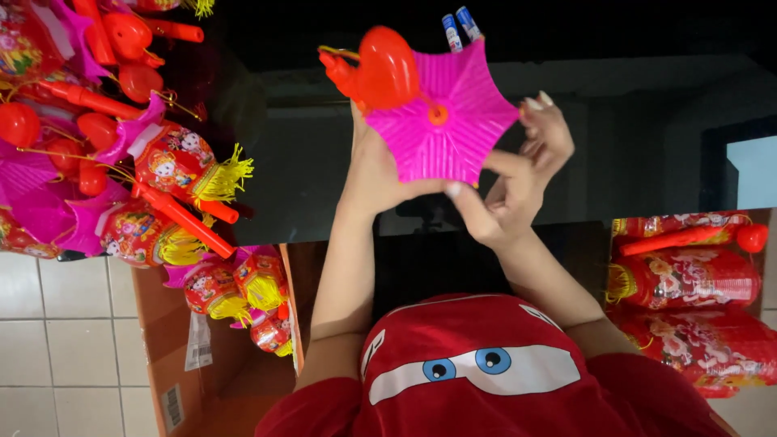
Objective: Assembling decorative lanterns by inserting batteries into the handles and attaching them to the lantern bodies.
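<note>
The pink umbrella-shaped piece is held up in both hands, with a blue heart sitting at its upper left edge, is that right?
Not quite: the heart is red, not blue. The head view shows the pink umbrella-shaped piece held up between the left hand and the right hand, with the red heart at its upper left edge.

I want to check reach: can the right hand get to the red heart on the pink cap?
Probably yes. The right hand already grips the pink cap at its edge, and the red heart lies uncovered on top.
</note>
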